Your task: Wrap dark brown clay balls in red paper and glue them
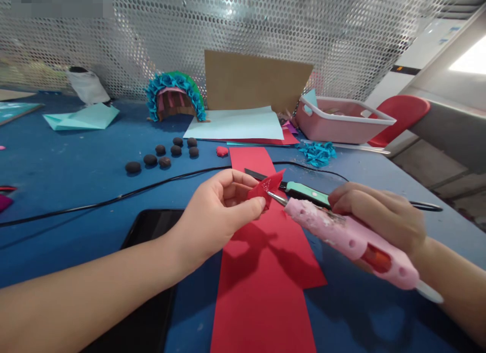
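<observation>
Pinched in my left hand (224, 206) is a small folded piece of red paper (271, 185). My right hand (379, 211) is closed around a pink hot glue gun (345, 236), whose metal nozzle meets or nearly meets the folded red piece. A clear glue stick (429, 291) pokes out of the gun's back end. Under both hands lie red paper strips (261, 312). A green and black utility knife (307, 192) rests on the red paper, just behind the glue gun. Left of the strips is a black flat panel (152, 226), partly covered by my left forearm.
A black cable (167, 180) crosses the blue table. Several dark oval lumps (175, 150) and a small red piece (222, 151) lie beyond it. Farther back are a blue-frilled arch (174, 84), light blue paper (239, 124), cardboard (258, 82), crumpled blue paper (318, 153) and a pink basket (341, 125).
</observation>
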Demonstrator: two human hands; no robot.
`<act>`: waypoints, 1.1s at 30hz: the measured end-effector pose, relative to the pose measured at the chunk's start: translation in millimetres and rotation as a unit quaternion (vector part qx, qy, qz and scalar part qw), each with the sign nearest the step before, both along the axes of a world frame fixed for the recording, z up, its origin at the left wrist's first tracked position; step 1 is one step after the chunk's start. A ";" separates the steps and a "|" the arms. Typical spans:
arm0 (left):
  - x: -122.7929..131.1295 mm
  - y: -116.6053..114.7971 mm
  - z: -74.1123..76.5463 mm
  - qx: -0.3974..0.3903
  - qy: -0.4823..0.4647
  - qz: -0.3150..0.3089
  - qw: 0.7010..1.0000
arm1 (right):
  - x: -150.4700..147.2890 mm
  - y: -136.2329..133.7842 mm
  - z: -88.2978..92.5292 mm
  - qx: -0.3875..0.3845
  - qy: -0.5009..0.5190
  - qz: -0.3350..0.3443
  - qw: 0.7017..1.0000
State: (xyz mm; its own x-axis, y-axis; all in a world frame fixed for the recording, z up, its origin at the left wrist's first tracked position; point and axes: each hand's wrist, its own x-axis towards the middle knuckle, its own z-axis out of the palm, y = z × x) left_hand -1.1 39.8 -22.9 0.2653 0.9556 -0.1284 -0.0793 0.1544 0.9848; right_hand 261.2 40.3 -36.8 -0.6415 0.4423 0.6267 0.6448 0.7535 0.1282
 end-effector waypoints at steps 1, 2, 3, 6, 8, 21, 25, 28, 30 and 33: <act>-0.2 0.0 -0.2 0.001 -0.004 0.001 1.000 | 0.4 0.1 -0.4 0.001 0.001 0.000 1.000; -0.3 0.0 -0.3 0.003 -0.007 0.003 1.000 | 0.9 0.2 -0.5 0.002 0.002 -0.001 1.000; -0.3 0.0 -0.5 0.003 -0.009 0.004 1.000 | 1.4 0.4 -0.3 0.006 0.005 -0.004 1.000; 0.0 -0.1 -0.8 0.001 -0.013 0.007 1.000 | 2.1 0.8 1.8 -0.004 -0.004 -0.023 1.000; 0.1 0.0 -0.9 -0.003 -0.018 0.008 1.000 | 1.1 0.4 3.9 -0.019 -0.012 -0.015 1.000; 0.9 0.7 -1.7 0.006 -0.026 0.015 1.000 | 0.8 -6.8 5.2 -0.020 -0.006 -0.011 1.000; 1.0 0.5 -2.5 0.009 -0.033 0.013 0.999 | 1.5 -8.4 6.2 -0.008 -0.003 -0.035 0.999; 0.8 0.4 -2.0 0.006 -0.034 0.014 0.999 | 2.3 -9.9 6.3 -0.020 -0.004 -0.054 0.998; 0.5 0.3 -1.3 0.004 -0.029 0.016 0.999 | 3.5 -8.6 5.3 -0.011 -0.012 -0.045 0.999; 0.3 0.4 -0.6 0.004 -0.026 0.022 0.999 | 4.1 -4.5 3.3 0.009 -0.023 -0.006 1.000</act>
State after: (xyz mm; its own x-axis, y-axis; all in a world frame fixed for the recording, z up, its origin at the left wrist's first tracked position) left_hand -0.8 40.2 -23.5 0.2297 0.9673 -0.1075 -0.1373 0.1416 0.9804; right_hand 265.3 35.8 -33.5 -0.6645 0.4399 0.6041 0.6475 0.7425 0.1716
